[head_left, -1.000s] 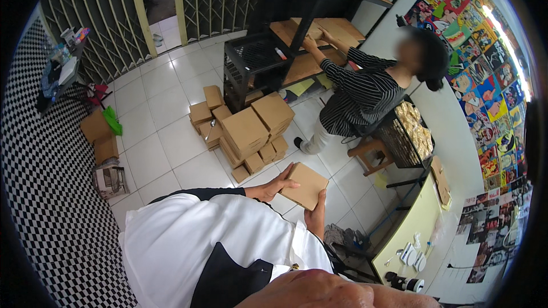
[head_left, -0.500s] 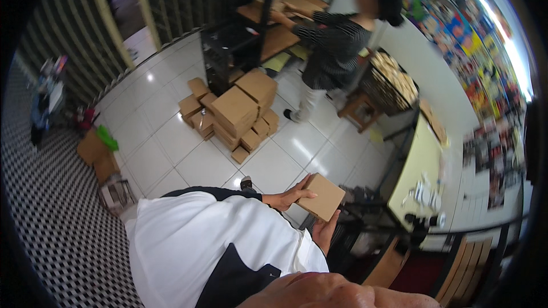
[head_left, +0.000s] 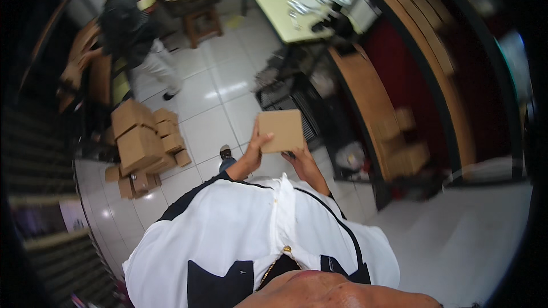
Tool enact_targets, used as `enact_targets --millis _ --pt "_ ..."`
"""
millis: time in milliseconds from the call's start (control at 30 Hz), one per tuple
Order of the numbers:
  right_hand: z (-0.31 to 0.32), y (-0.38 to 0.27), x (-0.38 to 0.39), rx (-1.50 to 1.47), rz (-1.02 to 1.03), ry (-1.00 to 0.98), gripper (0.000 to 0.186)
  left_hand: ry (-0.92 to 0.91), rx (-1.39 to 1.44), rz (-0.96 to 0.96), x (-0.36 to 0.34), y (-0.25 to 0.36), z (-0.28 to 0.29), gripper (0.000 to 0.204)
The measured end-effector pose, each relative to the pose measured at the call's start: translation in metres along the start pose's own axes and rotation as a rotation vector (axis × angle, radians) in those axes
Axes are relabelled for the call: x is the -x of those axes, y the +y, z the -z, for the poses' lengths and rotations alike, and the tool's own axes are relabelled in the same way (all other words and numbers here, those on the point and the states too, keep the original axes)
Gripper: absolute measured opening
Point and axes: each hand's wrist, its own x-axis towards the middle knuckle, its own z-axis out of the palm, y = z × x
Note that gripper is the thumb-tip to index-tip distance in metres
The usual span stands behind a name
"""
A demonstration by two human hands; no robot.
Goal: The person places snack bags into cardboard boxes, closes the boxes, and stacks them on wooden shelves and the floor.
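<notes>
A small brown cardboard box [head_left: 281,131] is held in front of my body, its plain square top facing up. My left hand [head_left: 254,149] grips its left side, with the thumb over the near left corner. Below the near right corner, my right hand [head_left: 304,162] supports the box, its fingers partly hidden underneath. The box is well above the tiled floor, apart from other things.
Stacked cardboard boxes [head_left: 140,144] stand on the floor to the left. Beyond them a person [head_left: 128,28] works at a shelf. A pale yellow table [head_left: 268,0] is ahead; a black crate [head_left: 294,108] lies beyond my hands. Wooden shelves [head_left: 365,82] with boxes stand right.
My view has swung to the right, so the box stack and the other person now appear farther left. Both hands still hold the cardboard box, now directly before my body.
</notes>
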Motion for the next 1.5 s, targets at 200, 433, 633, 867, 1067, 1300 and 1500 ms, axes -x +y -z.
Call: enact_targets --millis 200,433,633,867,1067,1300,1500 --pt "0.007 -0.011 0.019 -0.143 0.033 0.249 0.085 -0.038 -0.124 0.152 -0.016 -0.011 -0.025 0.067" --pt "0.032 -0.020 -0.014 -0.250 0.093 0.363 0.063 -0.174 -0.246 0.230 -0.073 -0.005 -0.051 0.069" --pt "0.060 -0.058 -0.025 -0.324 0.264 0.549 0.052 -0.350 -0.254 0.288 -0.141 -0.013 -0.091 0.072" --pt "0.100 -0.072 -0.007 -0.395 0.418 0.803 0.049 -0.566 -0.249 0.468 -0.201 -0.059 -0.137 0.094" --pt "0.140 -0.080 0.016 -0.307 0.361 0.943 0.058 -0.579 -0.278 0.654 -0.250 -0.102 -0.178 0.094" --pt "0.231 -0.071 0.055 -0.145 0.171 1.039 0.051 -0.489 -0.420 0.626 -0.343 -0.150 -0.218 0.098" --pt "0.292 -0.040 0.099 -0.001 -0.020 1.157 0.039 -0.408 -0.474 0.575 -0.407 -0.182 -0.265 0.093"
